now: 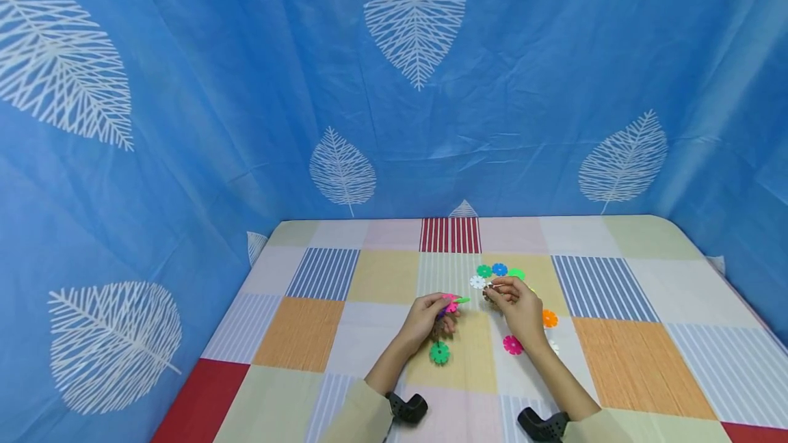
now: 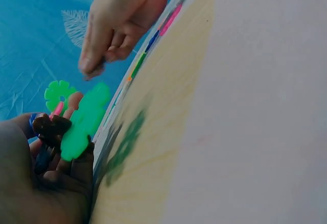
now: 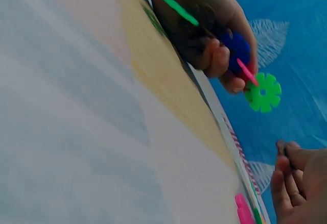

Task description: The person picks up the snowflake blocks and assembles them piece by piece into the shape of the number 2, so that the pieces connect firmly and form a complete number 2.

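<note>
My left hand (image 1: 425,320) grips a joined cluster of notched, flower-shaped plastic discs. It includes a pink disc (image 1: 451,303), a blue disc (image 3: 236,48), a brown disc (image 2: 51,127) and a light green disc (image 3: 264,92) at the far end. Another green disc (image 2: 84,122) is at the cluster's near end, beside the brown one. To the right, apart from the cluster, my right hand (image 1: 520,310) pinches a small brown disc (image 1: 488,292) between thumb and fingertips. That disc is mostly hidden by fingers in both wrist views.
Loose discs lie around my right hand on the patchwork cloth (image 1: 375,333): green (image 1: 484,271), blue (image 1: 500,269), white (image 1: 477,282), orange (image 1: 550,318) and pink (image 1: 512,344). A blue leaf-patterned curtain (image 1: 492,87) hangs behind and at both sides.
</note>
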Motion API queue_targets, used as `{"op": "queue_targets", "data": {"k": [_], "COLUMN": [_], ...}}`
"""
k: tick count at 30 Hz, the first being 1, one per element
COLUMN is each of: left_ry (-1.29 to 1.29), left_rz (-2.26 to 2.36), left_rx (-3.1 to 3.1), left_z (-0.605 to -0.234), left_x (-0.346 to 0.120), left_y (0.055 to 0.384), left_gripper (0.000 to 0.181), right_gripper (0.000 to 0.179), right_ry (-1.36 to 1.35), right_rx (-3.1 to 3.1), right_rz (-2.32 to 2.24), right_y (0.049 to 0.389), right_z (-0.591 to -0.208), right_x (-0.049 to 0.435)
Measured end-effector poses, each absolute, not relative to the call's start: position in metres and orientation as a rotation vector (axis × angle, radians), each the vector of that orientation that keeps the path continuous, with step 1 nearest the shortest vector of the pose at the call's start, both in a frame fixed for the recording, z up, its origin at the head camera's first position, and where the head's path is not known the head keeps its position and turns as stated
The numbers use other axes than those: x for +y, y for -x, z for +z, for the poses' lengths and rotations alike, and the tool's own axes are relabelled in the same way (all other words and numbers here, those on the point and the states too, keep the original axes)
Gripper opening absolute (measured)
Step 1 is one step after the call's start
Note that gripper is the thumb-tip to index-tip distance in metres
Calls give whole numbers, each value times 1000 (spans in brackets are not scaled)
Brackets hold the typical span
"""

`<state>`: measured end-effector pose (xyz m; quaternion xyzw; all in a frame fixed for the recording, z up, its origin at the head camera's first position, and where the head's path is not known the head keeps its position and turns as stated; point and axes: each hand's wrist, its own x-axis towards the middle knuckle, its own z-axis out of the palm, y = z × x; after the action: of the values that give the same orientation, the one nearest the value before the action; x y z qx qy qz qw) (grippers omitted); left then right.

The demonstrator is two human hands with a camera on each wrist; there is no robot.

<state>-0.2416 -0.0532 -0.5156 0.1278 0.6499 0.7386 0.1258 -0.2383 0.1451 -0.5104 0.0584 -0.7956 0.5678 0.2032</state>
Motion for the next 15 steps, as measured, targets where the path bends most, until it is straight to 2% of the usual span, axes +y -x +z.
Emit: {"op": "queue_targets", "data": {"k": [5,15], "left_ry": [-271,-295], "left_rz": [2188,2204], "left_rx": [1915,1908], "left_z": [-496,-492], "left_x": [-54,-54], "left_y": [232,230], "left_gripper": [28,28], "right_gripper": [24,21], "right_ry": [-190,-173], "right_rx": [-2152,-2205], "right_rz": [1986,2067], "right_y": [237,233], "right_z": [-509,-510], "right_x": [137,133]}}
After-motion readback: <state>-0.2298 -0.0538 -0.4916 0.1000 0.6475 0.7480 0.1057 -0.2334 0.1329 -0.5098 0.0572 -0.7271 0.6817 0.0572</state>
